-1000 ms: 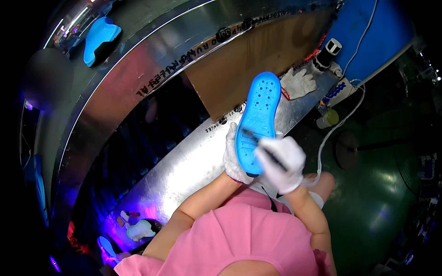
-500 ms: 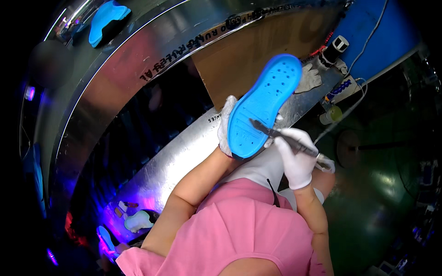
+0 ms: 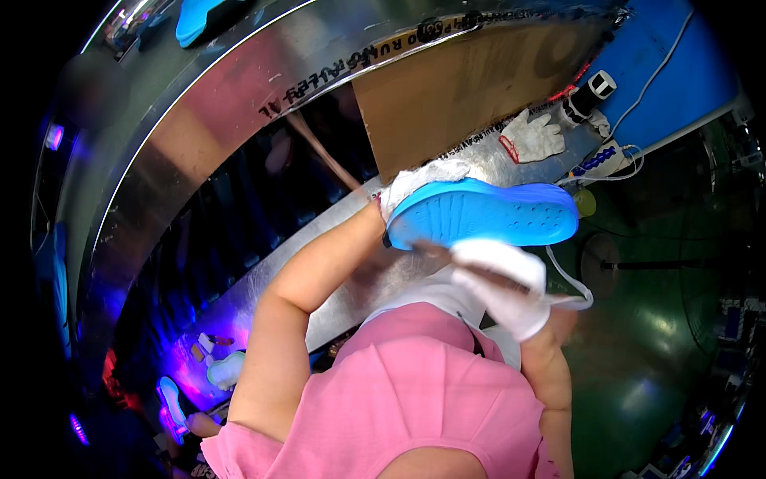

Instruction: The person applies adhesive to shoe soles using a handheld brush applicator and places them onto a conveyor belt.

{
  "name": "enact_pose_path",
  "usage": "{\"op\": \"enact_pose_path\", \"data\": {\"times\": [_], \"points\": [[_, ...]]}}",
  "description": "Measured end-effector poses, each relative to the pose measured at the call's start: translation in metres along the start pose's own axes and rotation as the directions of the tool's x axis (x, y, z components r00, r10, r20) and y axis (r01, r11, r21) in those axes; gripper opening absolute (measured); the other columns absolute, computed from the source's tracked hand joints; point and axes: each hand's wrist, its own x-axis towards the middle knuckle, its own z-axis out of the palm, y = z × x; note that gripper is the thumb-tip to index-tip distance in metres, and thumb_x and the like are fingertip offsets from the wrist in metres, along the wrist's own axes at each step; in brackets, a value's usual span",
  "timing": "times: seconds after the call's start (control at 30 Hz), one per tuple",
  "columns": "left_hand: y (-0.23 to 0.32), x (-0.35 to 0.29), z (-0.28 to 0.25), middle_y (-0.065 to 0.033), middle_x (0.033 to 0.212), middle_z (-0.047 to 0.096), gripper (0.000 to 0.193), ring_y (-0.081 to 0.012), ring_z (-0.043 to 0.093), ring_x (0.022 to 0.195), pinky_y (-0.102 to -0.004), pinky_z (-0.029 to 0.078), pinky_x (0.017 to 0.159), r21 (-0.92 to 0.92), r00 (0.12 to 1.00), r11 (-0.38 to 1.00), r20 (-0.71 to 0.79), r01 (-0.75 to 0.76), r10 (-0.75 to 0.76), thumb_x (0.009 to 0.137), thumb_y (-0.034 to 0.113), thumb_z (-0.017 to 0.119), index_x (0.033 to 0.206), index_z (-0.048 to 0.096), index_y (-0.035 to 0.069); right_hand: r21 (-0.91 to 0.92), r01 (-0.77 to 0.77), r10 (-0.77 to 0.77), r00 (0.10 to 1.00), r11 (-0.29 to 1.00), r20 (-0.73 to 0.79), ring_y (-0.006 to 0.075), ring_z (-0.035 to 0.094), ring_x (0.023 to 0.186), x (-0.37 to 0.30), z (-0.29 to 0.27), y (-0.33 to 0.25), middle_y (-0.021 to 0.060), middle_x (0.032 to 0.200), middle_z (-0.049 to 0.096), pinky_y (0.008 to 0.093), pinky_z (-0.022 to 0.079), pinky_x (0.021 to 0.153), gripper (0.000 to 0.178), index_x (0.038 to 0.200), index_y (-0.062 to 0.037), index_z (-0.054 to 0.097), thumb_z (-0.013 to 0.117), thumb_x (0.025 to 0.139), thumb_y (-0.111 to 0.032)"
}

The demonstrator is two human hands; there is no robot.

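Observation:
A bright blue shoe sole (image 3: pixel 491 211) lies almost level in front of me, its grooved, hole-dotted face turned up. My left hand (image 3: pixel 423 180), in a white work glove, grips it along the far edge at the left end. Just below the near edge is my right hand (image 3: pixel 501 275), also gloved in white and smeared by motion. It holds a slim dark pen-like tool (image 3: pixel 431 249), whose blurred tip is at the sole's near left edge; whether they touch I cannot tell. A white cord (image 3: pixel 589 294) loops near the right wrist.
A metal bench (image 3: pixel 291 307) runs beneath my arms. Farther back lie a spare white glove (image 3: pixel 533 136), a black-and-white cylinder (image 3: pixel 589 97) and a brown cardboard sheet (image 3: pixel 471 88). Another blue piece (image 3: pixel 195 20) rests on the curved metal conveyor rim (image 3: pixel 183 120). A small pale piece (image 3: pixel 226 370) sits lower left.
The sole has turned clockwise from a steep slant to nearly level, and its right end has come lower. My right hand with the tool has followed along its near edge.

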Motion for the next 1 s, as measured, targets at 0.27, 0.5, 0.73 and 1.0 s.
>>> {"op": "enact_pose_path", "data": {"times": [0.27, 0.5, 0.73, 1.0], "points": [[0.016, -0.002, -0.016, -0.0121, 0.115, 0.062, 0.043, -0.0197, 0.059, 0.108, -0.0297, 0.047, 0.093, 0.258, 0.997, 0.966, 0.071, -0.033, 0.015, 0.086, 0.034, 0.062, 0.119, 0.061, 0.006, -0.207, 0.072, -0.068, 0.997, 0.976, 0.025, 0.0272, 0.068, 0.084, 0.001, -0.012, 0.000, 0.0124, 0.096, 0.068, 0.0298, 0.054, 0.073, 0.025, 0.097, -0.0024, 0.069, 0.075, 0.072, -0.004], [0.031, 0.002, -0.017, -0.0103, 0.136, 0.051, 0.039, -0.0225, 0.049, 0.125, -0.0336, 0.039, 0.106, 0.066, 0.982, 0.995, 0.168, 0.080, -0.090, 0.090, 0.017, 0.058, 0.128, 0.057, 0.007, -0.251, 0.139, -0.134, 0.990, 0.958, 0.038, 0.0247, 0.067, 0.076, -0.002, -0.018, -0.011, 0.0085, 0.097, 0.070, 0.0319, 0.053, 0.069, 0.022, 0.094, -0.0066, 0.070, 0.071, 0.072, -0.002], [-0.031, -0.009, -0.051, -0.0105, 0.124, 0.059, 0.033, -0.0216, 0.059, 0.110, -0.0326, 0.047, 0.095, -0.383, 0.883, 0.819, -0.022, 0.427, -0.470, 0.087, 0.019, 0.066, 0.117, 0.063, 0.005, -0.449, 0.164, -0.109, 0.983, 0.878, 0.145, 0.0263, 0.067, 0.071, -0.003, -0.018, -0.030, 0.0123, 0.093, 0.070, 0.0299, 0.052, 0.065, 0.025, 0.092, -0.0052, 0.069, 0.077, 0.068, -0.002], [-0.031, -0.010, -0.072, -0.0143, 0.128, 0.056, 0.035, -0.0266, 0.056, 0.115, -0.0370, 0.044, 0.099, 0.058, 0.992, 0.998, 0.127, 0.013, -0.020, 0.093, 0.022, 0.055, 0.123, 0.059, 0.004, -0.523, 0.175, -0.149, 0.985, 0.834, 0.092, 0.0264, 0.067, 0.071, -0.009, -0.035, -0.024, 0.0132, 0.091, 0.071, 0.0312, 0.052, 0.064, 0.027, 0.089, -0.0033, 0.069, 0.079, 0.064, 0.001]]}}
